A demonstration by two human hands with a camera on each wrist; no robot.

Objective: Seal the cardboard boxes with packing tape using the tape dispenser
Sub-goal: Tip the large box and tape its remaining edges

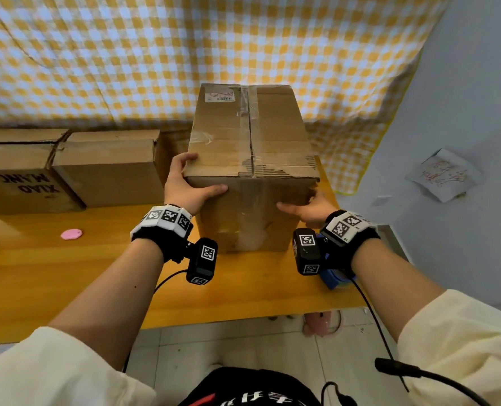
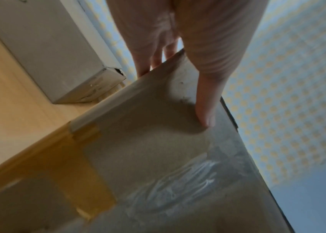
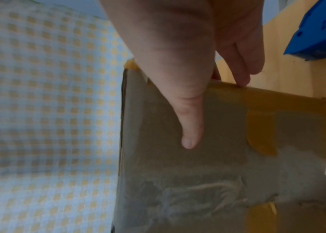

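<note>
A tall cardboard box (image 1: 252, 136) stands on the wooden table (image 1: 67, 273), with old clear tape along its top seam and torn paper at the near top edge. My left hand (image 1: 204, 175) grips its near-left upper corner, thumb flat on the front face (image 2: 158, 149) and fingers around the left side. My right hand (image 1: 299, 203) holds the near-right corner the same way, thumb on the front face (image 3: 198, 173), fingers around the right side. The blue tape dispenser (image 1: 335, 278) lies on the table under my right wrist, partly hidden; the right wrist view shows the blue tape dispenser (image 3: 317, 31) beside the box.
Two more cardboard boxes (image 1: 108, 168) (image 1: 15, 177) sit at the back left of the table. A small pink object (image 1: 71, 234) lies on the left. A yellow checked cloth (image 1: 155, 54) hangs behind. The table's right edge is close to the box.
</note>
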